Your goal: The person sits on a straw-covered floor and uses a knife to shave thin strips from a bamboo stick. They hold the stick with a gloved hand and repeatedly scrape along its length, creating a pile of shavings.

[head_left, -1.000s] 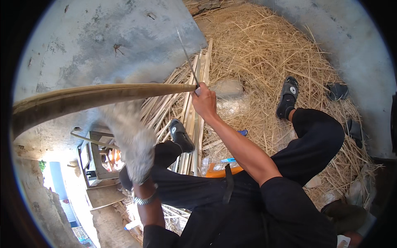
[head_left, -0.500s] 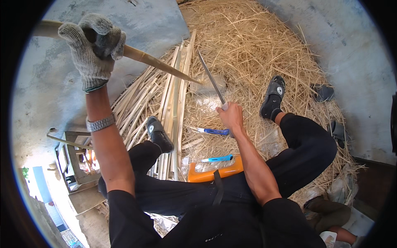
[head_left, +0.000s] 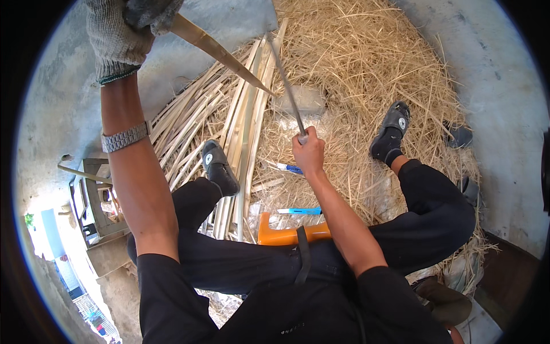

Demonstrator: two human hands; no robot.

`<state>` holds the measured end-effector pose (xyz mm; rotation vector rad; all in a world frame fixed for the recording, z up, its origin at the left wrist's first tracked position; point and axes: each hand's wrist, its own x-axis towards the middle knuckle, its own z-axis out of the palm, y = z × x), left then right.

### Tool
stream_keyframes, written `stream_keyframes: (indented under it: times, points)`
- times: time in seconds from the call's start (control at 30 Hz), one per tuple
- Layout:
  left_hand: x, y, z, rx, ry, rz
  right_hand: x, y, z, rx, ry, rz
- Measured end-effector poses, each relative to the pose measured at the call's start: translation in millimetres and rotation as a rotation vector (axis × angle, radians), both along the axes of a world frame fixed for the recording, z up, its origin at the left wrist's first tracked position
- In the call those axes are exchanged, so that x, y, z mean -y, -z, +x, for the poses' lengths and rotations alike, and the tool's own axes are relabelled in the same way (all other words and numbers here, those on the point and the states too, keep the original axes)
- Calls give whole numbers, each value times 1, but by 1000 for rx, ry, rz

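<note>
At the upper left, my left hand (head_left: 121, 37) wears a grey knit glove. Its fingers wrap round a bamboo pole (head_left: 213, 47), which slants down to a tapered end beside a flat block (head_left: 303, 101) on the floor. My bare right hand (head_left: 310, 152) is closed on the handle of a long knife (head_left: 287, 86). The narrow blade points up and away, to the right of the pole's lower end and apart from it; its far end is blurred.
Split bamboo strips (head_left: 234, 135) lie left of the block, and loose shavings (head_left: 355, 63) cover the floor on the right. Near my lap are an orange-framed saw (head_left: 278, 235), a light blue cutter knife (head_left: 306, 211) and a dark blue one (head_left: 294, 169). Grey walls (head_left: 487, 74) curve round.
My left hand has risen toward the top edge with the bamboo pole, which now slopes more steeply. The knife in my right hand has lifted and moved slightly left and away.
</note>
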<state>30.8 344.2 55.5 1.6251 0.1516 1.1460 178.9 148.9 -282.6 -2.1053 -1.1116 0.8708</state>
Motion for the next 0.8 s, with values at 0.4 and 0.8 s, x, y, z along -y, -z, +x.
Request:
stream_keyframes:
  times: [0.4, 0.8]
  points:
    - [-5, 25, -18, 31, -699, -26, 9, 95, 37, -510, -15, -334]
    - [-5, 24, 15, 152, -744, -80, -6, -15, 20, -319, 90, 213]
